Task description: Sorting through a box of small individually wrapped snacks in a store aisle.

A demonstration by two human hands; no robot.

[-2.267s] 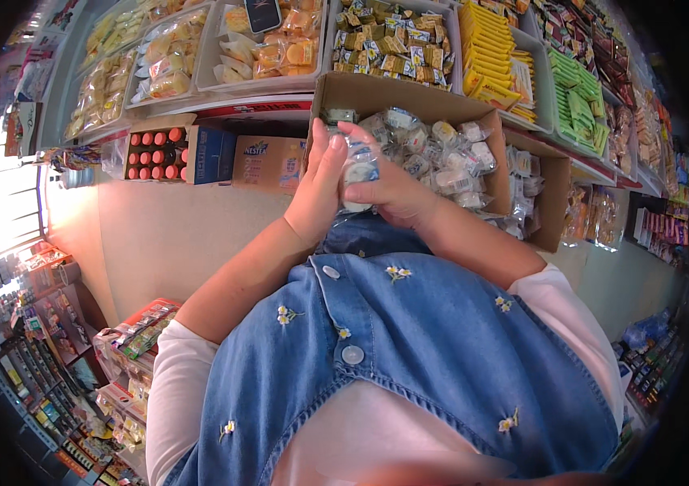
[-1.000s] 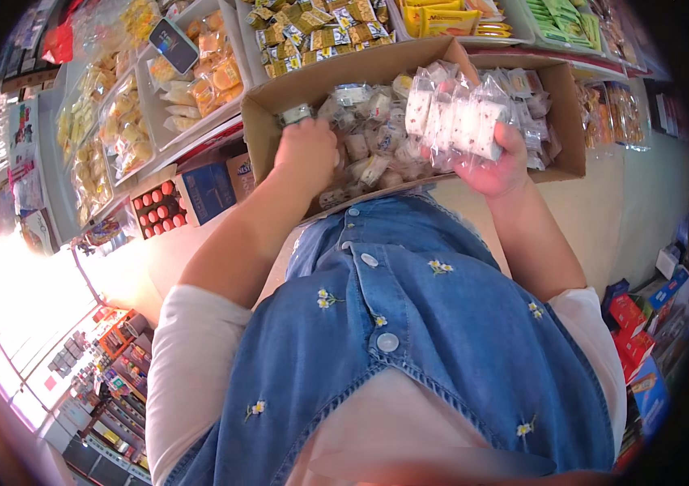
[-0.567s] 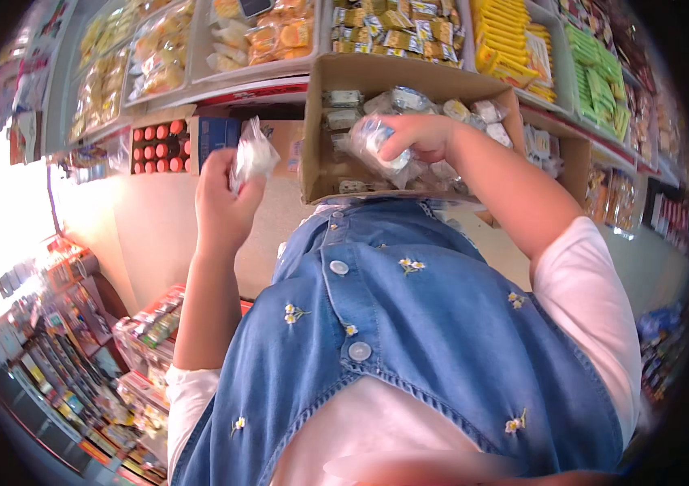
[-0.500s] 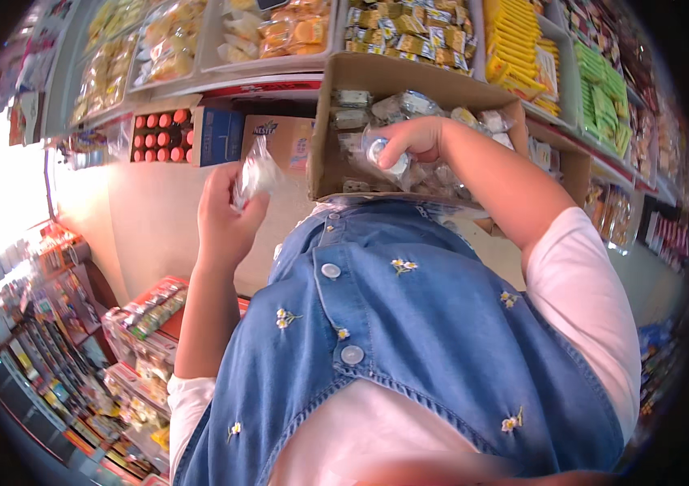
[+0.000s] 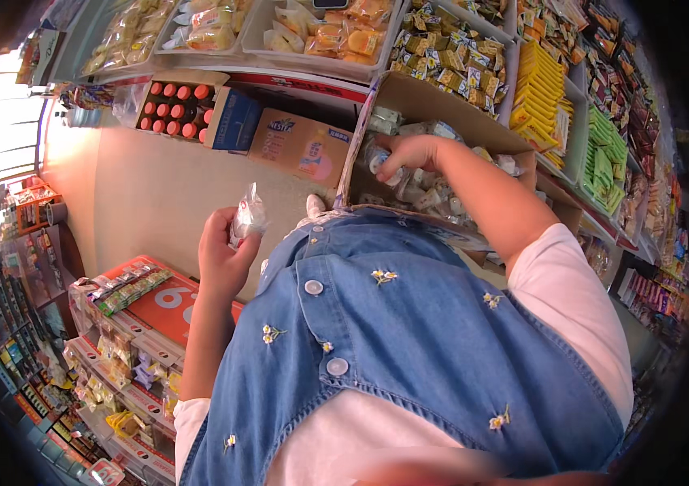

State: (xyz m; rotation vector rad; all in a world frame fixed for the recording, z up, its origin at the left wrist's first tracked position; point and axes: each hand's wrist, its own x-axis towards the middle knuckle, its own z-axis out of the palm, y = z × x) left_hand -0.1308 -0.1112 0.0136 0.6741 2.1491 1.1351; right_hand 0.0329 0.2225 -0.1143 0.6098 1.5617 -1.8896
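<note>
- Clear, crinkled plastic wraps the white packet (image 5: 249,219) that the left hand (image 5: 227,253) pinches between thumb and fingers, out over the pale floor (image 5: 146,178) and well apart from the box. Its upper end rises in a gathered point; the filling is too small to make out.
- Inside the open cardboard box (image 5: 450,101), near its left end, the right hand (image 5: 414,156) curls thumb and fingers round a blue-and-white packet (image 5: 378,160). Some fingertips are hidden, so how firm that hold is I cannot tell.
- Progress, as a judgement: one packet is out of the box and another is in the grasp within it, while many wrapped packets (image 5: 435,197) lie there untouched, so much seems left to handle. Whether any have been put in order I cannot tell.
- Those remaining are small, blocky pieces in glossy, loose film, mostly heaped at angles.
- Brown, matt board forms the box, with straight walls and a tall rear side facing the display trays.
- Beyond it, gold-wrapped sweets (image 5: 450,61) fill one tray with a shiny jumble, and flat yellow packets (image 5: 537,97) overlap in a neat column.
- Soft blue denim clothing (image 5: 417,332), with round pale buttons and stitched flowers, sits just below the box.
</note>
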